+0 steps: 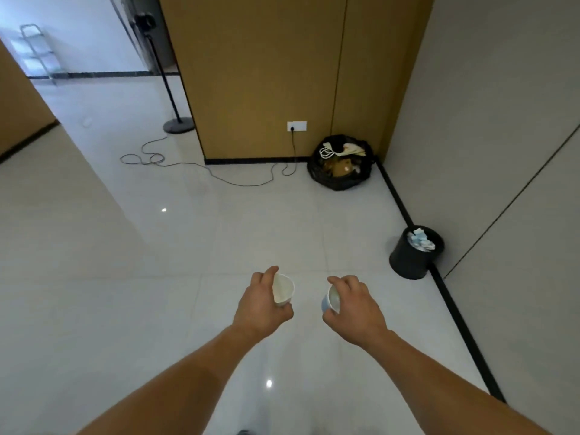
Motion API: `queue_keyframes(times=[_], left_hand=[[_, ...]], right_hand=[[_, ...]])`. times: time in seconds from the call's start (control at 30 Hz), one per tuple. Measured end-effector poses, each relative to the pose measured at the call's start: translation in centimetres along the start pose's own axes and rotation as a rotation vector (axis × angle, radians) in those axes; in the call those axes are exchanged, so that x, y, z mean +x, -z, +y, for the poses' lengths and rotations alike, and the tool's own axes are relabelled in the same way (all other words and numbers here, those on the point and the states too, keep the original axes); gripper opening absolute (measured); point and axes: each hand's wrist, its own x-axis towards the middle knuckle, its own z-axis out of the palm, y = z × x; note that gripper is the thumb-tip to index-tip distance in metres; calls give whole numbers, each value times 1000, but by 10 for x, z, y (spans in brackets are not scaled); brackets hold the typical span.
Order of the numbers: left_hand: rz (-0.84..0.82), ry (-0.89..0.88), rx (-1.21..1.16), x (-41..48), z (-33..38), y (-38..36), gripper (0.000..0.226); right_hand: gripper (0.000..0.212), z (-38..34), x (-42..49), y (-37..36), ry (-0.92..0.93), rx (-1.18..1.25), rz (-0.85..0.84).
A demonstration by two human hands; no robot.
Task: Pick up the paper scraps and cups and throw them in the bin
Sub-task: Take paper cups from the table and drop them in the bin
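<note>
Two cups held above the floor (188,246)
Black bin (414,259) and rubbish bag (342,171) along the right wall; left hand (260,306) grips a white cup (284,290), right hand (354,306) a blue-sided cup (331,301).

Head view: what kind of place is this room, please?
Probably a corridor in an office or similar building, not a home: a glossy tiled floor, a wood-panelled wall with a wall socket low on it, and a small black bin of paper waste against the grey wall.
</note>
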Motion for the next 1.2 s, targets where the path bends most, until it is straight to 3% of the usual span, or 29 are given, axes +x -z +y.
queue_keyframes(times=[0.63,0.93,1.2], left_hand=[[-388,-440,53,319,239,-193,80],[-375,-503,124,439,346,-297,82],[-413,-368,122,523,397,-381,81]], right_hand=[[68,270,150,122,-588,-12,171],[69,411,255,161,-599,30,176],[70,529,343,184,-550,-30,37]])
